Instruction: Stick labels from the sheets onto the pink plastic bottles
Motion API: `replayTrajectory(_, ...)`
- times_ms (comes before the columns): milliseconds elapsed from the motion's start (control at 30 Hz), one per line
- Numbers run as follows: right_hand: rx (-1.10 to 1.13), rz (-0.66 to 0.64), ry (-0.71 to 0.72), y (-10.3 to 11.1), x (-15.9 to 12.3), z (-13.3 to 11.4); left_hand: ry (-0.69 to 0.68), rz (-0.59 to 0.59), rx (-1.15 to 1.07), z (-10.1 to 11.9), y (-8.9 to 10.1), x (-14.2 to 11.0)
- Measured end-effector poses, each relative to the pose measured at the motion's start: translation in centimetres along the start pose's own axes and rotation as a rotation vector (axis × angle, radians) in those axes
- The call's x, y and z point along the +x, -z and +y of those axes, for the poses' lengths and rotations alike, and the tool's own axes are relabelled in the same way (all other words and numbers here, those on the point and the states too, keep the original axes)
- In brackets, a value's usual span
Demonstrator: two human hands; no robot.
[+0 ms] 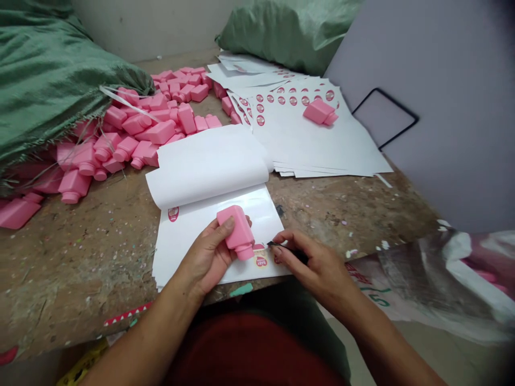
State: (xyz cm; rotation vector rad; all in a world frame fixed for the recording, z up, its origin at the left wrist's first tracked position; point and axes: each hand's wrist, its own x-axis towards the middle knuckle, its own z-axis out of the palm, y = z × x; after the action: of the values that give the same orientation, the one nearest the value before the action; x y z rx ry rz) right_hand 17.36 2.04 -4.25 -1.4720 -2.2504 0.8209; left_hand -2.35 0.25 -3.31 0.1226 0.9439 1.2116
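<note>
My left hand (211, 249) is closed round a pink plastic bottle (235, 228), tilted with its uncapped-looking neck toward me. Below the bottle lies a stack of white sticker sheets (181, 252), its top sheet (213, 161) folded back in a roll. My right hand (309, 254) grips a thin black pointed tool (298, 253), whose exact kind is unclear. The tool's tip is close to a red and cream label (260, 261) near the sheet's lower right. Another oval red label (173, 214) shows at the sheet's left.
Pink bottles (161, 131) spill in a heap from a green woven sack (52, 80) on the left. More label sheets (314, 145) lie at the back right, with one bottle (321, 112) on top. A black metal bracket (396, 110) juts from the grey panel at right.
</note>
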Motion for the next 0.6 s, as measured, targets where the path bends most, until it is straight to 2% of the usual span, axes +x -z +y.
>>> replayTrajectory(67,-0.070,0.003,0.032,-0.1,-0.7,-0.2,-0.012,0.006,-0.028,0.0,0.0,0.0)
replayTrajectory(167,-0.092,-0.139,0.100,0.4,-2.3,-1.0,-0.042,0.019,-0.055,-0.1,-0.1,-0.1)
replayTrajectory(233,0.035,-0.251,0.127,1.4,-3.6,-1.6,-0.042,0.027,-0.063,0.0,-0.1,-0.1)
replayTrajectory(300,0.211,-0.300,0.127,2.9,-4.5,-2.0,-0.032,0.039,-0.062,0.0,-0.1,0.0)
replayTrajectory(367,0.344,-0.226,0.102,4.2,-4.7,-2.4,-0.042,0.041,-0.043,-0.1,-0.1,0.0)
replayTrajectory(467,0.401,0.094,0.044,5.1,-3.6,-2.9,-0.076,0.030,0.005,-0.2,-0.2,-0.2)
replayTrajectory(533,0.444,0.271,0.013,4.6,-2.6,-3.5,-0.091,0.016,0.048,-0.3,-0.4,-0.8)
replayTrajectory(600,0.538,0.296,-0.025,3.4,-1.7,-4.2,-0.097,-0.019,0.087,-0.5,-0.6,-1.7)
